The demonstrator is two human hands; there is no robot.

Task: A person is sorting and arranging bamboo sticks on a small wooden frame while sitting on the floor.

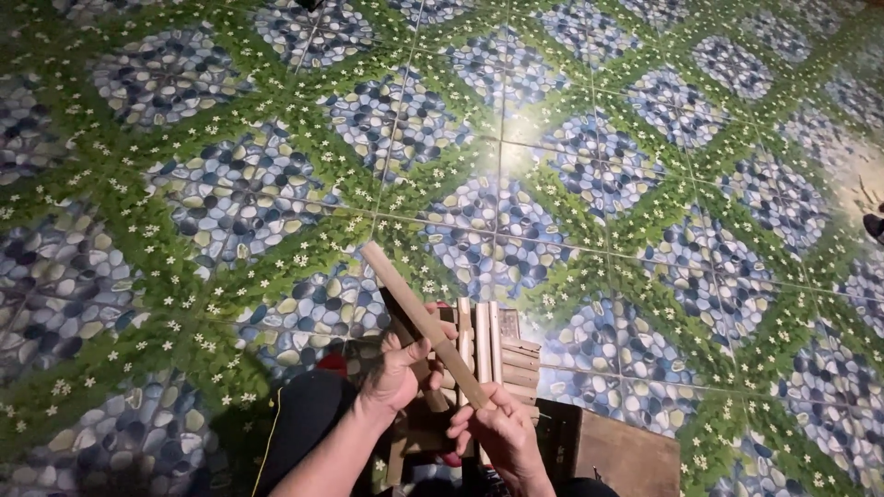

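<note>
I hold a long flat strip of pale wood or bamboo [414, 308] slanting up to the left over a tiled floor. My left hand [401, 368] grips it near its middle. My right hand [497, 428] closes around its lower end. Just behind the hands stand several similar pale strips [483, 340], upright and side by side, on a small wooden stool or frame [520, 368].
The floor [552, 166] is glossy tile printed with blue pebbles and green leafy diagonals. A brown wooden block or box [626, 456] sits at the bottom right. A dark object [873, 225] shows at the right edge. My dark-clothed knee [304, 419] is at the bottom left.
</note>
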